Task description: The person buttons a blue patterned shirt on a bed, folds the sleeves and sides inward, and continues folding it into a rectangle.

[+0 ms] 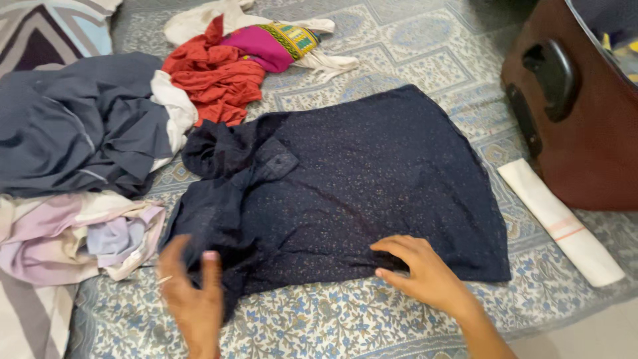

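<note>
Your left hand [193, 296] pinches the near-left edge of the dark navy speckled shirt [372, 179] between thumb and curled fingers, somewhat blurred; your right hand [425, 269] lies with fingers slack and spread, fingertips pressing on the shirt's near hem, gripping nothing. The shirt lies mostly flat in the middle of the floral bedsheet [345, 319], its collar end bunched toward the left. Around it: a grey garment pile [80, 126] and a pale lilac cloth [73, 236] at left, red and magenta clothes [226, 66] beyond, a folded white cloth [561, 223] and a maroon suitcase [585, 113] at right.
</note>
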